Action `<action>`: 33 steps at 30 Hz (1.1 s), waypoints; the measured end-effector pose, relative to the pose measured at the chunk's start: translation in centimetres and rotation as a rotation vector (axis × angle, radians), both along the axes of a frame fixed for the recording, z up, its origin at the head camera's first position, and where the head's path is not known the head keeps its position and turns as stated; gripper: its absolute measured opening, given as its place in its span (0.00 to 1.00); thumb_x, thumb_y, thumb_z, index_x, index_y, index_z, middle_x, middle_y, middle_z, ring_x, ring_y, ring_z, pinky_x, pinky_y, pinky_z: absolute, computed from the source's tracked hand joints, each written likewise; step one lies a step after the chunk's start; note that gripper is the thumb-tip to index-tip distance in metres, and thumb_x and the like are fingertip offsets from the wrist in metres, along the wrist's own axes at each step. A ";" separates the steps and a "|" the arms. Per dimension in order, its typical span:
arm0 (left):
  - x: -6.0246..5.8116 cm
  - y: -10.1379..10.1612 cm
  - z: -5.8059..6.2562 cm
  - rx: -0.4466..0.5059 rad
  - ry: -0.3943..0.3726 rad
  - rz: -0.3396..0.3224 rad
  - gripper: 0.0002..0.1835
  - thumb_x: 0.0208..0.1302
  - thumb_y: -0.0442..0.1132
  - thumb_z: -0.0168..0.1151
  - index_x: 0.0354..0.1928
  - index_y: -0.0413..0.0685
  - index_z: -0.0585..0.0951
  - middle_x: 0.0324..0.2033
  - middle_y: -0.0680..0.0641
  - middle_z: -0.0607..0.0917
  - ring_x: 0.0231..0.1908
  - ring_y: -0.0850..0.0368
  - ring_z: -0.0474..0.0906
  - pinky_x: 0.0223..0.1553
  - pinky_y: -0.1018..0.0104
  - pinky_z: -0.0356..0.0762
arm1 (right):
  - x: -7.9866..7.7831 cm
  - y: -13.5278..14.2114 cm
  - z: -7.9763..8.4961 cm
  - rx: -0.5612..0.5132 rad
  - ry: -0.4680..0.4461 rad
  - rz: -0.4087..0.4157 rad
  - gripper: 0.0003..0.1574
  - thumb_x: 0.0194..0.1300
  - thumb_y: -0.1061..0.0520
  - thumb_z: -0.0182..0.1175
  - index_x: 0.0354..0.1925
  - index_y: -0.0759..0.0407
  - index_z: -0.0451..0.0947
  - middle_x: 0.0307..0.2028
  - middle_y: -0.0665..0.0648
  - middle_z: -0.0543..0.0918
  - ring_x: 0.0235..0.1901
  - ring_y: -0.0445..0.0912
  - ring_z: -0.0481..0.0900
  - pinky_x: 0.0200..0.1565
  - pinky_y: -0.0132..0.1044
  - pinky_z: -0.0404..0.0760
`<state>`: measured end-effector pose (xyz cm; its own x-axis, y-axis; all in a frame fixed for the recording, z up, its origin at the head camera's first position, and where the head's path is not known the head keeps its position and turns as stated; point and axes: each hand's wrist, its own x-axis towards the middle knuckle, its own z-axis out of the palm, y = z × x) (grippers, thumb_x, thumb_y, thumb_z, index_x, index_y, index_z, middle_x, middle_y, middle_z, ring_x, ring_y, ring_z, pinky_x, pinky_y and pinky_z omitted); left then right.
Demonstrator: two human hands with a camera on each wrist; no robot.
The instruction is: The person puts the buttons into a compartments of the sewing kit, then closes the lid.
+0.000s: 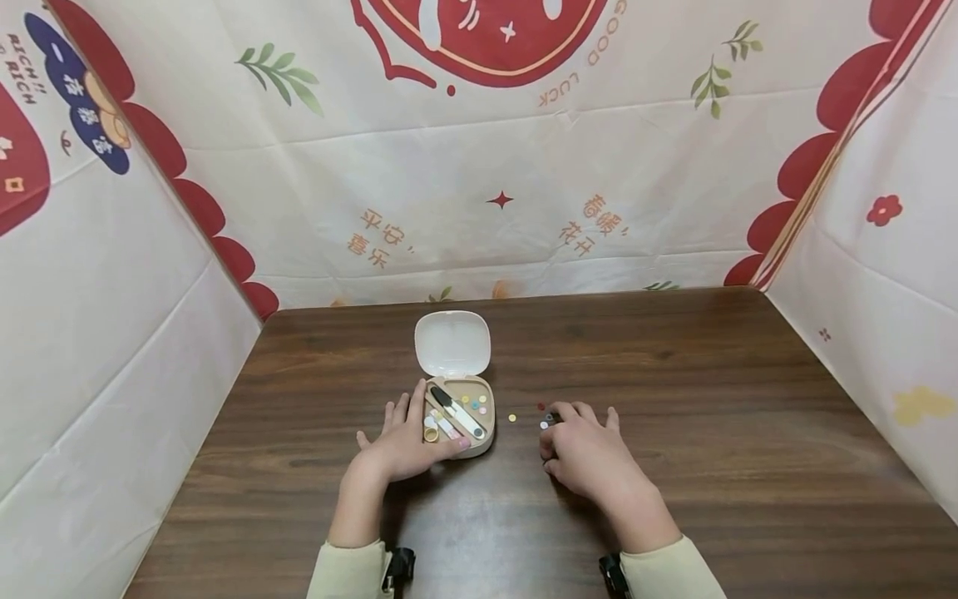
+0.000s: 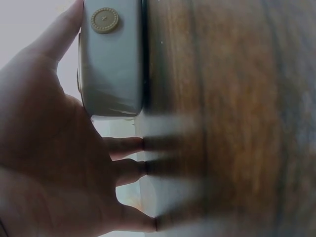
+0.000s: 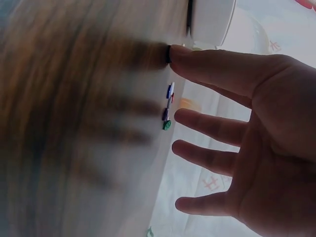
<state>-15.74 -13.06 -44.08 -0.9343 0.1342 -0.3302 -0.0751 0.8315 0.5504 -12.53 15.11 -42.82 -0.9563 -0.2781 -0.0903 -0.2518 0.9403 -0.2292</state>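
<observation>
An opened sewing kit box (image 1: 485, 444) stands on the table, its white lid (image 1: 452, 343) tipped back. Inside lie a slim white tool with a dark end (image 1: 458, 411), a gold thimble (image 1: 431, 434) and several small buttons (image 1: 475, 405). My left hand (image 1: 404, 445) rests against the box, fingers spread, thumb along its front edge; a tan round latch (image 2: 104, 20) shows on that side. My right hand (image 1: 591, 453) pinches a small dark button (image 3: 169, 53) at the tabletop between thumb and index finger, its other fingers stretched out.
Near the right hand lie a yellow button (image 1: 512, 418), a red button (image 1: 540, 407) and a white button (image 1: 544, 425). A green button (image 3: 167, 125) sits by its fingertips. The wooden table (image 1: 659, 374) ends at hanging printed cloths (image 1: 464, 166) behind and at both sides.
</observation>
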 end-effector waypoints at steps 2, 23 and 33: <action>-0.1 -0.1 -0.3 0.004 0.009 0.003 0.71 0.51 0.85 0.65 0.87 0.67 0.38 0.86 0.37 0.50 0.86 0.32 0.39 0.68 0.09 0.30 | -0.2 -0.2 -0.1 0.006 0.007 0.012 0.20 0.59 0.56 0.78 0.22 0.40 0.77 0.65 0.60 0.79 0.70 0.65 0.72 0.65 0.88 0.57; 0.1 0.2 0.3 -0.015 -0.003 0.005 0.66 0.57 0.78 0.67 0.87 0.68 0.39 0.86 0.38 0.50 0.86 0.33 0.41 0.70 0.10 0.33 | 0.3 -0.4 0.1 0.010 0.021 0.106 0.21 0.66 0.60 0.67 0.18 0.46 0.74 0.67 0.56 0.81 0.74 0.61 0.71 0.70 0.84 0.55; -0.2 -0.1 -0.4 -0.009 -0.008 0.008 0.69 0.52 0.82 0.66 0.87 0.69 0.39 0.86 0.39 0.49 0.86 0.34 0.40 0.70 0.11 0.30 | -0.9 -0.4 1.6 -0.018 0.195 0.086 0.16 0.67 0.59 0.67 0.22 0.46 0.79 0.65 0.57 0.82 0.69 0.61 0.75 0.69 0.86 0.55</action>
<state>-15.96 -13.18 -44.52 -0.9327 0.1231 -0.3390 -0.0866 0.8360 0.5418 -13.46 14.73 -41.24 -0.9277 -0.3596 0.1000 -0.3725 0.9095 -0.1844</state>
